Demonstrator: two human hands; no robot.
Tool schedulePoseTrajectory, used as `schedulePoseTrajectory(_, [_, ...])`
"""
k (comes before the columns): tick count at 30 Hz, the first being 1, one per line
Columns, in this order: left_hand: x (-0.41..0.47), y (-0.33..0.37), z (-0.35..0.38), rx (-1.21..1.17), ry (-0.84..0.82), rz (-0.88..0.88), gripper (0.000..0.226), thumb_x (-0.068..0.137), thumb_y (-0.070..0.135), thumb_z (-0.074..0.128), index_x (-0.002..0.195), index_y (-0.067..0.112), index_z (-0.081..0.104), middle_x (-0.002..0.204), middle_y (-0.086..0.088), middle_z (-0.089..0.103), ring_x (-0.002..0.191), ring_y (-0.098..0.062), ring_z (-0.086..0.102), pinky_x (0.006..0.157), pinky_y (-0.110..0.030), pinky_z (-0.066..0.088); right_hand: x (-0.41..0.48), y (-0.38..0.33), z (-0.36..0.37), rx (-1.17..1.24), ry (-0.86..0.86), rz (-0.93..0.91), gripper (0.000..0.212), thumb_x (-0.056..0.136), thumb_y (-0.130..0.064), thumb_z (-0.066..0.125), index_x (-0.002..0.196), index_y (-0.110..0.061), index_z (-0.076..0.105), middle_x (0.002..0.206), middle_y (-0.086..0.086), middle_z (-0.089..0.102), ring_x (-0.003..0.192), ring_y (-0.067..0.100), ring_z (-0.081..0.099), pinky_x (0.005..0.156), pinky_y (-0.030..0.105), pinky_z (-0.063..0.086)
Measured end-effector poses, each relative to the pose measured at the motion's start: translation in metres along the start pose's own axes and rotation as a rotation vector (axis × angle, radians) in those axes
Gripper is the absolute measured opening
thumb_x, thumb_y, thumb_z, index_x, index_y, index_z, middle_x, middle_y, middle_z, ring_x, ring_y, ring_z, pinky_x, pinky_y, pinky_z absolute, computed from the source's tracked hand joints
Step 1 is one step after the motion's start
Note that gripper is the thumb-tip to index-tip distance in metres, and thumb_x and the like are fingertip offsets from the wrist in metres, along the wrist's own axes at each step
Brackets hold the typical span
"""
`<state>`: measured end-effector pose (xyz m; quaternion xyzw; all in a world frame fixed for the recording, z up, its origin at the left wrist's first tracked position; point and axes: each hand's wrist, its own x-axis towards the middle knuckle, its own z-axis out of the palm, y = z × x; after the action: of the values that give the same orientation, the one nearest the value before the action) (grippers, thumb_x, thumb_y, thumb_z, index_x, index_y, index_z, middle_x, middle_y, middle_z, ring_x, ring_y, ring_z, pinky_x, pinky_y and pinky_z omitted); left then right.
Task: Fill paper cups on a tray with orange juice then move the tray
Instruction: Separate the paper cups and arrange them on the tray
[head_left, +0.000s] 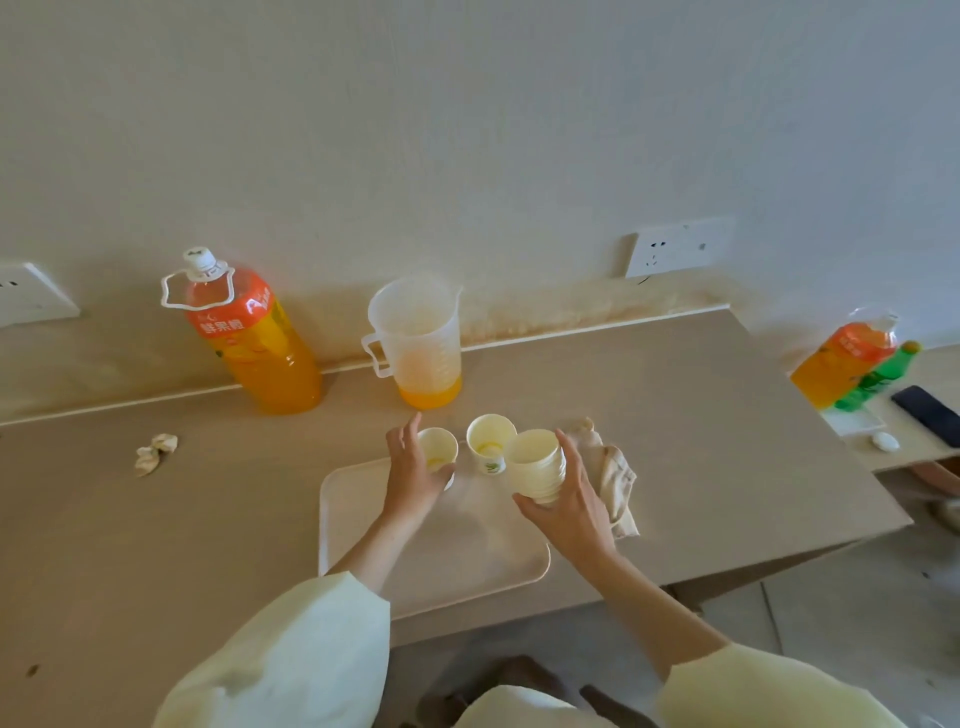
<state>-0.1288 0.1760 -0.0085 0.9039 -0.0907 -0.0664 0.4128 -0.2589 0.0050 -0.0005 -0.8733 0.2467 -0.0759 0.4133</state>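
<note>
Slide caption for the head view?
Left hand grips a paper cup at the tray edge; right hand holds a cup stack; juice jug behind.

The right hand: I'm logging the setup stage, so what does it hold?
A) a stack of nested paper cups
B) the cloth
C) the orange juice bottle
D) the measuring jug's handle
A: the right hand curls round the stack of nested paper cups over the far right part of the tray, while the measuring jug and the orange juice bottle stand apart at the back.
</note>
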Motion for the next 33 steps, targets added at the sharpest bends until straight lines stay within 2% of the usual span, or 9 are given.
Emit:
schedulePoseTrajectory(10, [0.003, -0.002, 0.009, -0.013, -0.022, 0.021, 0.077, 0.075, 0.007, 0.076, 0.14, 0.012, 0.035, 0.133, -0.009, 0.026, 0.124, -0.024, 0.04, 0.09, -0.023, 0.036, 0.001, -0.002, 0.0, 0.008, 0.005, -0.037, 0.095, 0.071, -0.047, 0.076, 0.141, -0.045, 0.012, 0.143, -0.012, 0.044, 0.119, 0.014, 0.053, 0.081, 0.037, 0.052])
schedulePoseTrajectory(16, [0.005, -0.003, 0.013, -0.011, -0.015, 0.038, 0.069, 0.076, 0.007, 0.075, 0.135, 0.009, 0.04, 0.131, -0.012, 0.027, 0.124, -0.026, 0.039, 0.092, -0.021, 0.035, -0.001, 0.002, 0.0, -0.002, 0.002, -0.062, 0.096, 0.072, -0.043, 0.078, 0.145, -0.038, 0.016, 0.146, -0.01, 0.04, 0.122, 0.015, 0.051, 0.084, 0.038, 0.053])
schedulePoseTrajectory(24, [0.01, -0.007, 0.012, -0.012, -0.062, 0.043, 0.069, 0.076, 0.008, 0.075, 0.136, 0.009, 0.04, 0.131, -0.012, 0.026, 0.127, -0.026, 0.037, 0.095, -0.022, 0.033, -0.003, 0.002, -0.001, 0.004, -0.014, -0.022, 0.1, 0.073, -0.043, 0.078, 0.149, -0.032, 0.014, 0.139, -0.012, 0.045, 0.115, 0.015, 0.055, 0.079, 0.034, 0.049])
schedulePoseTrajectory(28, [0.012, -0.006, 0.012, -0.012, -0.092, 0.033, 0.069, 0.078, 0.009, 0.073, 0.137, 0.01, 0.038, 0.132, -0.01, 0.025, 0.128, -0.023, 0.036, 0.094, -0.018, 0.03, -0.003, 0.002, -0.001, 0.016, -0.006, -0.008, 0.097, 0.073, -0.042, 0.078, 0.146, -0.031, 0.016, 0.127, -0.022, 0.04, 0.114, 0.013, 0.054, 0.075, 0.029, 0.043])
schedulePoseTrajectory(33, [0.012, -0.006, 0.01, 0.008, -0.112, 0.03, 0.074, 0.076, 0.013, 0.076, 0.138, 0.011, 0.036, 0.134, -0.011, 0.025, 0.129, -0.025, 0.033, 0.1, -0.023, 0.031, -0.004, -0.001, -0.003, 0.008, -0.006, 0.001, 0.094, 0.074, -0.042, 0.078, 0.146, -0.031, 0.018, 0.13, -0.019, 0.044, 0.114, 0.011, 0.053, 0.075, 0.028, 0.042])
